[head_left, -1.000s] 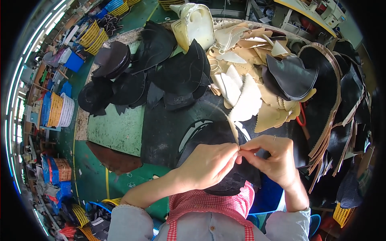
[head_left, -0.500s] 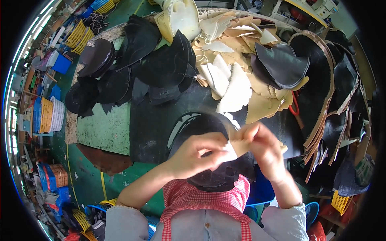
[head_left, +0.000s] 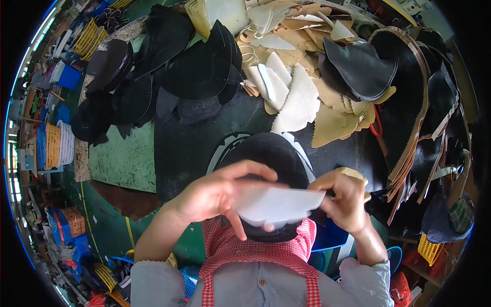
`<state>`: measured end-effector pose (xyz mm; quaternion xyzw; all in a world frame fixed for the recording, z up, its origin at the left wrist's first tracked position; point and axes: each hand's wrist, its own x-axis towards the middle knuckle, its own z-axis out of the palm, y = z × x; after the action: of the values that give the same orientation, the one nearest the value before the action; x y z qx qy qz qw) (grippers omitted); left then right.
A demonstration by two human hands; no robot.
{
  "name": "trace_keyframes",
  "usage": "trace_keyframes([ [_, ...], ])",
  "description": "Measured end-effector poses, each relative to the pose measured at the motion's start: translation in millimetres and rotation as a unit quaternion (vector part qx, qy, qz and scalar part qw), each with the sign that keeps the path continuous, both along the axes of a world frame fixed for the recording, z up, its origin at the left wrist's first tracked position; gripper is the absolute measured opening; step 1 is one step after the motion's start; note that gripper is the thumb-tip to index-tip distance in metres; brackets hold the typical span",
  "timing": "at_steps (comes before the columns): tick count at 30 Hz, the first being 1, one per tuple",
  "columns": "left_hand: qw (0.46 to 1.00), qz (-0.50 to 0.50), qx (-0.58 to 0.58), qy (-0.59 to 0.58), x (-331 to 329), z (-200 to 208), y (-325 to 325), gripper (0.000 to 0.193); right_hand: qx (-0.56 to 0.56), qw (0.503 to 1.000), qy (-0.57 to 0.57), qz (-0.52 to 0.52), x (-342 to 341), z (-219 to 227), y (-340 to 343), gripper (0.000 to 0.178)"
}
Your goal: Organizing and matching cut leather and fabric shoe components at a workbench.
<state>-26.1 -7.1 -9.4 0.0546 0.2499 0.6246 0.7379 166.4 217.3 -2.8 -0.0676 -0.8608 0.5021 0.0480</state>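
Observation:
A pale white sheet piece [head_left: 279, 204], notched along its lower edge, is stretched between my hands and blurred by motion. My left hand [head_left: 207, 192] grips its left end, with some fingertips hidden behind it. At its right tip, the fingers of my right hand [head_left: 341, 199] are pinched together. Tan material [head_left: 354, 176] sticks out behind my right hand; how it is held is hidden. Below the sheet, a dark rounded piece [head_left: 266, 148] with white notched strips [head_left: 302, 148] at its edges lies at the table's near edge.
Stacked black curved pieces [head_left: 199, 71] lie at the far left of the dark table [head_left: 199, 148]. Tan and white notched pieces [head_left: 296, 102] are heaped at the far middle, with red-handled scissors [head_left: 377, 125] beside them. Large black sheets [head_left: 399, 97] hang at the right.
The white piece has turned its broad face into view between my hands. My left hand has moved left and opened wider around it. The tan piece between my fingers no longer shows there.

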Motion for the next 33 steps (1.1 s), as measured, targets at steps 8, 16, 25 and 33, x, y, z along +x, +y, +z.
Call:
trace_keyframes([
  [8,0.8,0.094,-0.186,0.562,-5.0,-7.9,0.2,0.028,-0.18,0.962,-0.182,-0.092,-45.6,-7.2,-4.4,0.02],
  [16,0.814,0.093,-0.211,0.533,-15.8,-23.5,3.4,0.019,-0.144,0.951,-0.261,-0.08,-67.2,-5.9,2.8,0.026],
  [25,0.589,0.045,-0.173,0.788,-25.6,-26.7,13.8,0.031,0.223,0.943,-0.245,0.019,-79.8,3.7,-0.4,0.043],
  [33,0.276,0.222,-0.088,0.931,-106.2,-31.1,27.4,0.056,0.263,0.962,-0.07,0.029,-72.0,-0.8,1.8,0.018],
])
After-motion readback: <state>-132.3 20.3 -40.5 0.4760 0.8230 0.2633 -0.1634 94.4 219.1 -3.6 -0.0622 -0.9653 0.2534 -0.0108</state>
